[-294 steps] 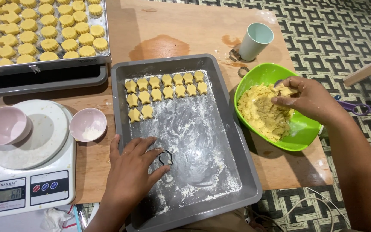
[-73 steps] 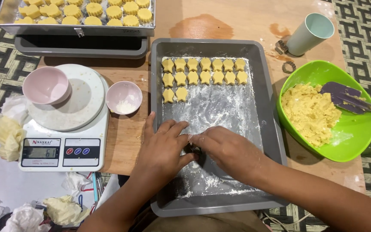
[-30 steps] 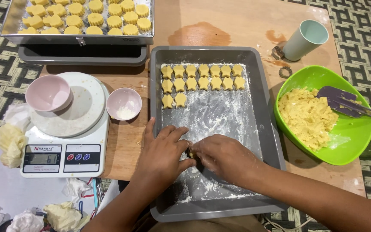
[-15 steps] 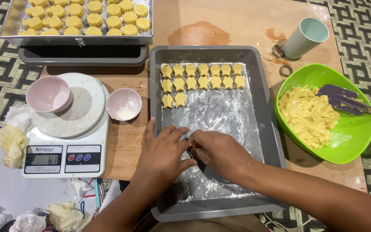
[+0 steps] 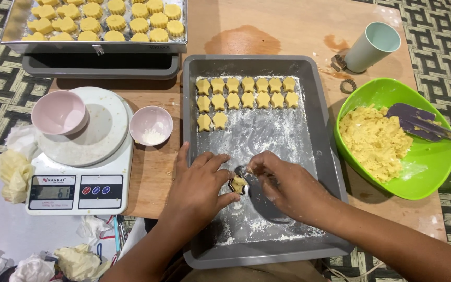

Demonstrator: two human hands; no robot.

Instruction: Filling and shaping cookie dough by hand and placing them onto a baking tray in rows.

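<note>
**Two hands on one small cutter, low on the floured tray**

Both of your hands meet over the grey rectangular metal baking tray, on its floured lower half. Your left hand pinches a small metal star-shaped cookie cutter packed with yellow dough, thumb underneath and fingers curled over it. Your right hand has its fingertips bunched at the cutter's top edge, touching it; whether it grips or only presses, you can't tell from this view.

Upper tray: rows of yellow star-shaped dough pieces, two full rows and a short third at the left.

Right of the tray: bright green plastic bowl with crumbly yellow dough and a purple spatula resting in it.

Left: white digital kitchen scale carrying a pink bowl; a second small pink bowl sits just beside the tray.
</note>
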